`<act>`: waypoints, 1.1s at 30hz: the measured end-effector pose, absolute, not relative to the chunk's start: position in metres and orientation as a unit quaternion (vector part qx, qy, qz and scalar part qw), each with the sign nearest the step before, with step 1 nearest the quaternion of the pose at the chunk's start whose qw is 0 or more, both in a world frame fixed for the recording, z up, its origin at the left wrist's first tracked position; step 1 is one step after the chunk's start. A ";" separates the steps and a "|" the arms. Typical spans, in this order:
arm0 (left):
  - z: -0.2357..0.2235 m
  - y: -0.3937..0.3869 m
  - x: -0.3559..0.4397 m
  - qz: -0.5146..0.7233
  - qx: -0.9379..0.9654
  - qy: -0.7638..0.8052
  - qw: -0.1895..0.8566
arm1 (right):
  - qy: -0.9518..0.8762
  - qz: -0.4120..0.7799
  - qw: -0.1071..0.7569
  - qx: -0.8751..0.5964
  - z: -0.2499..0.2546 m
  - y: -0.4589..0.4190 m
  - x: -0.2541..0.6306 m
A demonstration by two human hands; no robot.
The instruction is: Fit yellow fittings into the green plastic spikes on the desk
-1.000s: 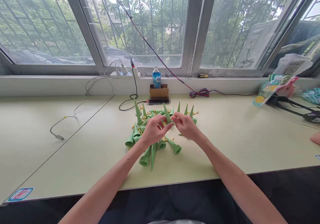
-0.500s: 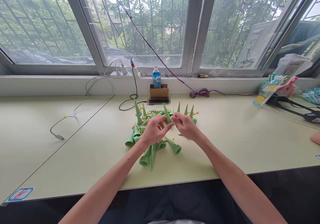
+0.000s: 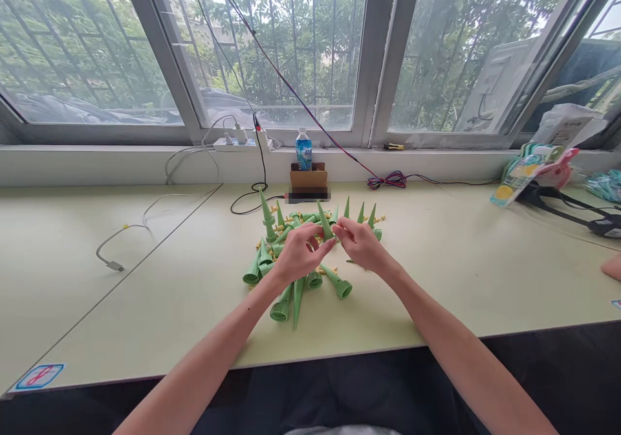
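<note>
My left hand point(image 3: 303, 250) pinches a green plant watering spike point(image 3: 323, 218), its pointed end up and tilted a little left. Close against the right side of that spike, my right hand point(image 3: 359, 241) has its fingertips pressed together; whatever they hold is hidden. Around and beneath both hands lies a heap of similar green spikes with small yellow valve pieces among them. A loose spike point(image 3: 339, 283) rests in front of the hands with its threaded opening to the right. Several others stand point up behind, among them a spike point(image 3: 267, 216) at the left and a spike point(image 3: 361, 213) at the right.
A blue-labelled bottle point(image 3: 304, 150) stands at a small cardboard box point(image 3: 309, 179) by the wall. White and black cables, a power strip point(image 3: 242, 145) and a coiled red-blue wire point(image 3: 388, 180) lie behind. Bagged items and a black strap point(image 3: 557, 199) are at the right, near another person's arm point(image 3: 612, 267).
</note>
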State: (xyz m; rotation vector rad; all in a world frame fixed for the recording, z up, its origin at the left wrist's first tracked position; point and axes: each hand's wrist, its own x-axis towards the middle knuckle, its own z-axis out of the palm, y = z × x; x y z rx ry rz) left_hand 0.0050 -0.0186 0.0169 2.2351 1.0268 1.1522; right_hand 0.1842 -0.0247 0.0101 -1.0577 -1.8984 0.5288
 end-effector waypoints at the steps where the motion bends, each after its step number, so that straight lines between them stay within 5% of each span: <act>1: 0.017 -0.018 0.005 0.415 0.805 0.369 0.210 | -0.763 0.213 0.437 -0.425 0.010 -0.024 0.184; 33: 0.016 -0.018 0.003 0.429 0.797 0.361 0.226 | -0.760 0.229 0.441 -0.420 0.010 -0.024 0.185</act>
